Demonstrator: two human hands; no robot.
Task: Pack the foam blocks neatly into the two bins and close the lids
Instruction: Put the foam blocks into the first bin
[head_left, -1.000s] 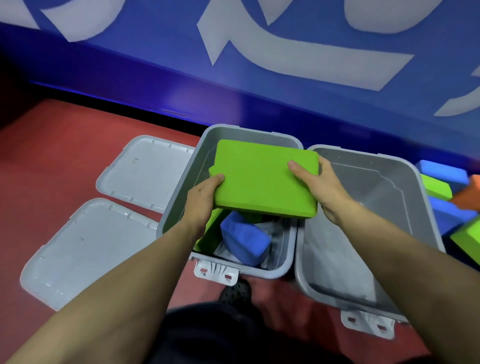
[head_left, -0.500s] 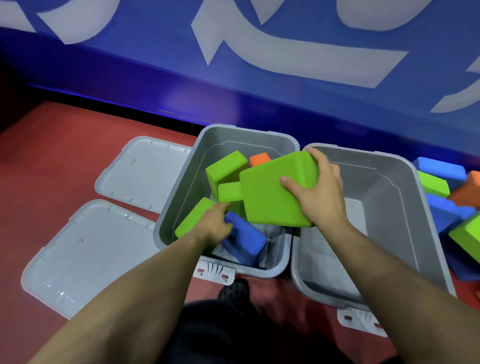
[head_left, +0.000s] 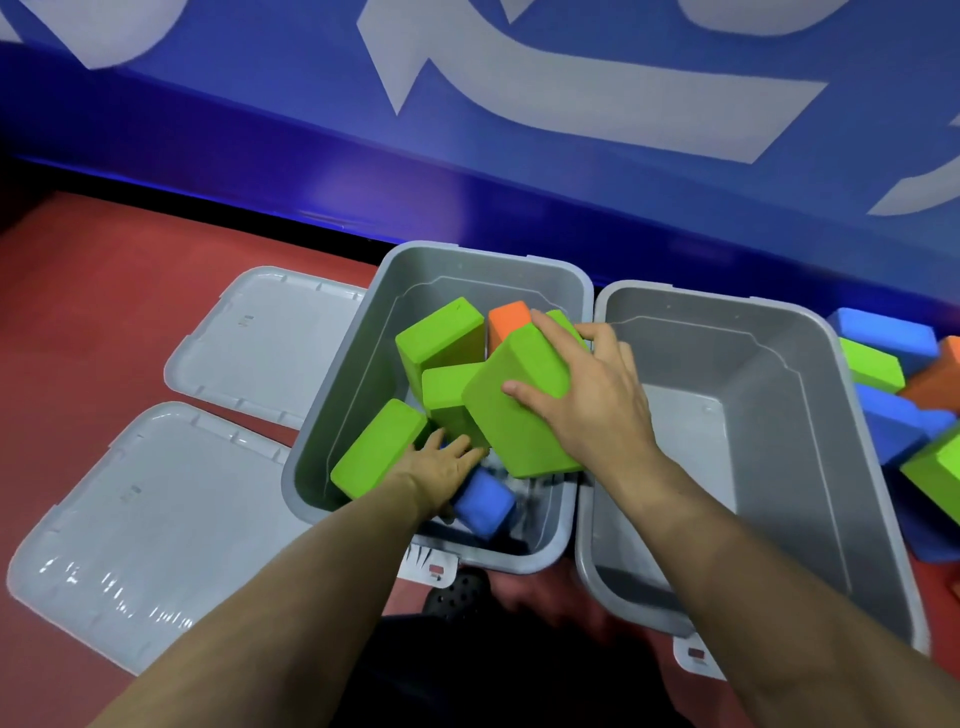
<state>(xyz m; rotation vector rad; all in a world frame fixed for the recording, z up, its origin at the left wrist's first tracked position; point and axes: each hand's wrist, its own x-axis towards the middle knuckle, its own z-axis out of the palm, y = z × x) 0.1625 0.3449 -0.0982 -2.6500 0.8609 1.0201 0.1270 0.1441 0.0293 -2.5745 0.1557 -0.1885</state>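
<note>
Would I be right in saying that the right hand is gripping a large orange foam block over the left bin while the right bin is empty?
Not quite: the head view shows the right hand gripping a large green block, not an orange one. It is over the left bin, and the right bin is empty.

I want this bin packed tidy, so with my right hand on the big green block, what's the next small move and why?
Probably lay the big green block flat instead of tilted: your right hand holds it slanted atop jumbled green blocks in the left bin, while your left hand reaches beneath it. The right bin holds nothing.
</note>
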